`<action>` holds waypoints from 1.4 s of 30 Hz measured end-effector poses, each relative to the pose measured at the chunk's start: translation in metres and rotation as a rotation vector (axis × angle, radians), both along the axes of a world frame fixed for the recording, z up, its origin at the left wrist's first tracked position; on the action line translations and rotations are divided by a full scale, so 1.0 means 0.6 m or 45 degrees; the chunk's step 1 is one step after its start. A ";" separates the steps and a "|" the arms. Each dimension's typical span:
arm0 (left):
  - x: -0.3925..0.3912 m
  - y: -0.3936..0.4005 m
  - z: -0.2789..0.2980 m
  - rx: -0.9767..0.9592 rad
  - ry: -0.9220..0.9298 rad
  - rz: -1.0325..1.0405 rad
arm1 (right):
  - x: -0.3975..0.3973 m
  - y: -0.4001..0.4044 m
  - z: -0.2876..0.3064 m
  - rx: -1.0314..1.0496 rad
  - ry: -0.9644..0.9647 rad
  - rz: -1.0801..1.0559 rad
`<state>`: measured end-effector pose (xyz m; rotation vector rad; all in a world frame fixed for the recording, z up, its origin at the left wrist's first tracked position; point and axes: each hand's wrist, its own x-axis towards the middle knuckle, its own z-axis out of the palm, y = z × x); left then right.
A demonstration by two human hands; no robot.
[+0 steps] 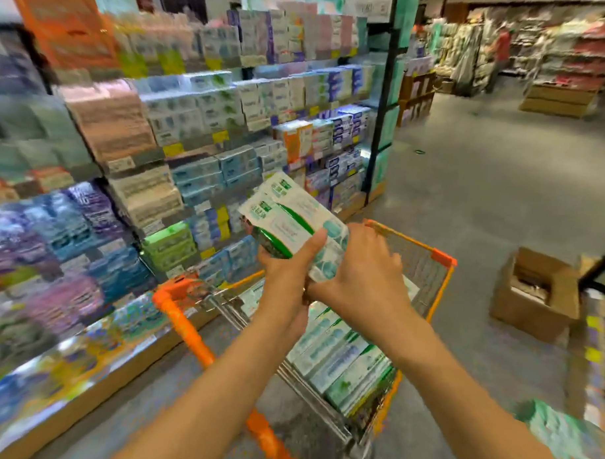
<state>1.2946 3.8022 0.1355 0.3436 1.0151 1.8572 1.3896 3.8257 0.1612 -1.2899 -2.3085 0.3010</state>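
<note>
A bundle of white and green toothpaste boxes (288, 211) is held up over an orange-framed wire shopping cart (437, 268). My left hand (287, 280) grips the bundle from below, with its thumb pressed along the front face. On the bundle's right end sits my right hand (364, 276), fingers curled over it. Several similar white and green boxes (341, 357) lie stacked inside the cart.
Shelves of boxed toothpaste (202, 122) fill the left side, down to a low wooden base (93, 387). The cart's orange handle (184, 328) runs across the front. An open cardboard box (535, 296) stands on the grey floor at right. A person in red (501, 47) stands far back.
</note>
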 end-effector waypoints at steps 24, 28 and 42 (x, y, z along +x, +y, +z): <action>-0.145 0.195 -0.096 -0.436 0.384 -1.009 | -0.013 0.099 -0.129 -0.992 0.769 -0.550; -0.192 0.252 -0.130 -0.493 0.373 -1.085 | -0.013 0.099 -0.222 -1.044 0.870 -0.923; -0.233 0.301 -0.184 -0.550 0.379 -1.282 | -0.080 0.111 -0.408 -1.214 0.783 -1.265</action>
